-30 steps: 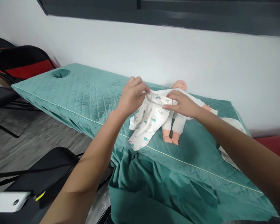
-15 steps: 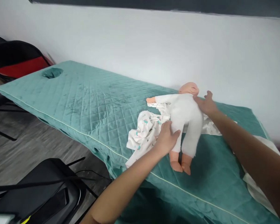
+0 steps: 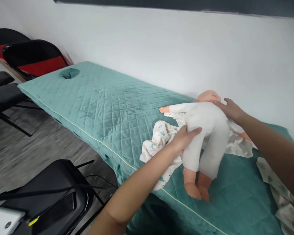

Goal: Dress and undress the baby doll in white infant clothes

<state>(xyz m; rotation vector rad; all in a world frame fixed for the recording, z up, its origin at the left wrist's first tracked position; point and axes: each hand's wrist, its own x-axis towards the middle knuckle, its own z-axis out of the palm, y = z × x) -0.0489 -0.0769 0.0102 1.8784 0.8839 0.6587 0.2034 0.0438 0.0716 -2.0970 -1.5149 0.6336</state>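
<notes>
A baby doll [image 3: 205,130] in a white bodysuit is held a little above the teal quilted table [image 3: 107,104], its legs hanging down toward the front edge. My left hand [image 3: 185,138] grips the doll's hip and thigh from the left. My right hand [image 3: 231,109] cups the doll's shoulder, just below its head. A white patterned baby garment [image 3: 159,138] lies crumpled on the table beside and under the doll.
Another patterned cloth [image 3: 281,192] lies at the table's right end. A round face hole [image 3: 69,73] is at the table's far left. Black and red folding chairs [image 3: 31,60] stand at the left. A black seat [image 3: 51,192] with a white device [image 3: 5,222] is near me.
My hands let go of the patterned garment and took hold of the doll. The doll has been lifted and drawn toward the table's front edge.
</notes>
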